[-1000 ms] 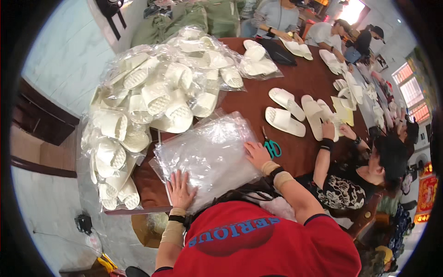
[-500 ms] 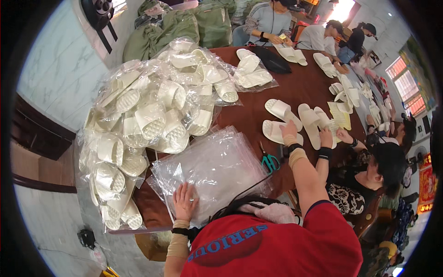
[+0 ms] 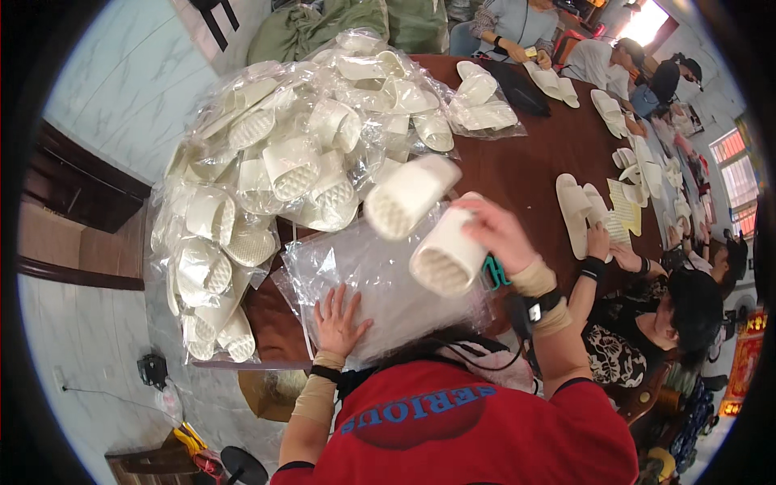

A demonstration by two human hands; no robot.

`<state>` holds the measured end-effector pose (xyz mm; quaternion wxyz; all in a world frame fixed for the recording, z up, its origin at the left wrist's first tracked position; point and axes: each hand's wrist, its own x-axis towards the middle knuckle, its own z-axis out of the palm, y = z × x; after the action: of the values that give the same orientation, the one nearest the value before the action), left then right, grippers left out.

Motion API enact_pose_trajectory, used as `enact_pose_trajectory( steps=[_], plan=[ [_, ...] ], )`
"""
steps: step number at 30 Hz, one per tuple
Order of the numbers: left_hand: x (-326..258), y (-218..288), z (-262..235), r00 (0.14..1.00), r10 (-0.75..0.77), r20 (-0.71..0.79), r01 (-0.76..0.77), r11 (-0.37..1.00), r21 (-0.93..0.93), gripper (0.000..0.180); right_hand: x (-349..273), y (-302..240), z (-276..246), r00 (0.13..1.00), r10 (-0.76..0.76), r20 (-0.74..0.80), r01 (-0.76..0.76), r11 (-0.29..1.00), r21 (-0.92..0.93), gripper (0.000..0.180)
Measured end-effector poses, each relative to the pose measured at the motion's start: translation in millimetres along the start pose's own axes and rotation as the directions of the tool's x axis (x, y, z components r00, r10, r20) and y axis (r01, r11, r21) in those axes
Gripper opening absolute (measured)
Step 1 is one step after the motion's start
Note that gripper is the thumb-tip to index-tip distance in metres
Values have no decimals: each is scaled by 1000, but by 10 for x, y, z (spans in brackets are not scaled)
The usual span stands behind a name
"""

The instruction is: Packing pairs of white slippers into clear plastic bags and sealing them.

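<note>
My right hand [image 3: 503,233] is closed on a cream slide slipper [image 3: 447,257], held toe-end toward me above the bags. A second cream slipper [image 3: 411,198], blurred by motion, hangs just to its left; how my fingers hold it is hidden. My left hand [image 3: 339,322] lies flat with fingers spread on the near left part of a stack of clear plastic bags [image 3: 380,303]. Partly behind the right hand, teal scissor handles [image 3: 495,275] show at the stack's right edge. Tan wraps and black bands circle both my wrists.
A large heap of bagged slippers [image 3: 287,174] covers the table's left side. On the brown tabletop [image 3: 517,174] lie a black pouch [image 3: 517,89] and more slippers [image 3: 572,206] farther right. A co-worker [image 3: 647,323] sits close on my right, hands at those slippers; others sit beyond.
My right hand has lifted the pair of slippers off the table at right and carried it left over the bags. My left hand stays flat on the stack. The whole view has shifted.
</note>
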<state>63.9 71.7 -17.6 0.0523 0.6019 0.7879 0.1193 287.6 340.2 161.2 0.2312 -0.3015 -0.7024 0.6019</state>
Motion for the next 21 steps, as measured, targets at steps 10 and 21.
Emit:
enact_pose_trajectory(
  steps=[10,21],
  plan=[
    [-119,-221,-29,996,-15,-91,-4,980,-200,47,-437,1807,35,931,-102,-350,-145,778,-612,32],
    [506,517,24,986,-145,81,151,577,-803,21,-666,1867,-316,834,307,-458,-539,283,-793,52]
  ],
)
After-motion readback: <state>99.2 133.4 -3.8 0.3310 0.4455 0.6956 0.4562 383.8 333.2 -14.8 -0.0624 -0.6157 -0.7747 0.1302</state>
